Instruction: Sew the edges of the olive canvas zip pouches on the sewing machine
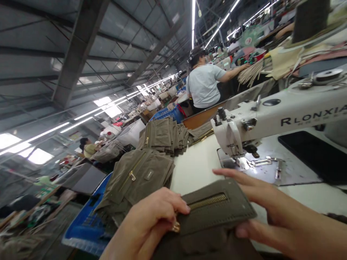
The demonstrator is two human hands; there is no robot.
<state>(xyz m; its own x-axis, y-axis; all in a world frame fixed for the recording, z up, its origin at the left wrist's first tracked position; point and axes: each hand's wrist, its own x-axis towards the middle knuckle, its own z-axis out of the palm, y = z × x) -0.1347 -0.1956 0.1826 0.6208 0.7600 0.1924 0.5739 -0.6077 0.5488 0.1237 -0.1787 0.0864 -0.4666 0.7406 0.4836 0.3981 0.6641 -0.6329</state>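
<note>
In front of me is an olive-brown fabric piece [217, 220] with a brass zipper set in its upper panel. My left hand [151, 220] pinches its left side by the gold zipper pull [175, 227], the thumb and fingers closed on the cloth. At the right edge, my right hand [276, 213] takes the corner between thumb and fingers, with the index finger stretched out beyond the top edge. The lower part of the piece runs out of view. Just beyond my right hand stands a white sewing machine [271, 112], its presser foot over a metal plate.
Stacks of olive zippered pieces [143, 173] lie to the left, over a blue crate [84, 231]. Another stack [162, 135] sits behind. A black phone [311, 155] rests on the machine bed. Ahead, a person in a light shirt [204, 85] reaches toward a bundle of strips [251, 74].
</note>
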